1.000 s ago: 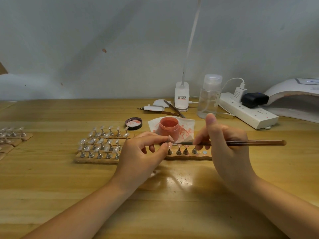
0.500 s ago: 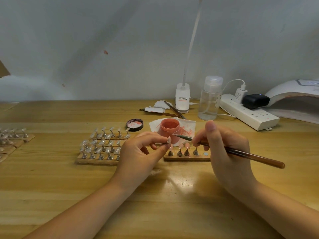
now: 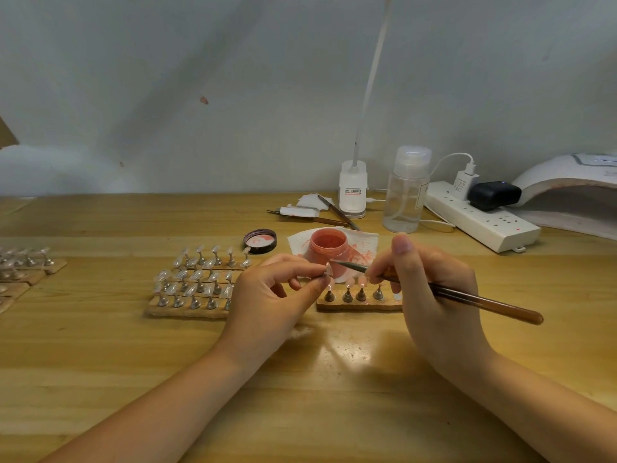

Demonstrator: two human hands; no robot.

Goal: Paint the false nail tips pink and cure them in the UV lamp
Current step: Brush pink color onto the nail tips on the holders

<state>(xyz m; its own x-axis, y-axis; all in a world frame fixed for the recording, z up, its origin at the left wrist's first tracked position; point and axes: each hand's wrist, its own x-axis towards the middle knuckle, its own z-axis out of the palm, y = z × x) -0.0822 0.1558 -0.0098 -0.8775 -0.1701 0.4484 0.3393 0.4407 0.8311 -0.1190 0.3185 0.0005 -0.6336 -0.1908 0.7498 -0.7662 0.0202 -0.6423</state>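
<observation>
Now, we note:
Left hand: pinches nail tip.
Right hand: grips brush, bristles touching tip.
Jar: open, just behind.

My two hands meet over the middle of the tabletop, the work spread behind them.

My left hand pinches a nail tip just left of the brush in my right hand. Behind them stands the open jar on a tissue, its lid to the left. A short holder strip lies under my fingers; fuller strips lie left. The UV lamp sits far right, behind the power strip.
</observation>
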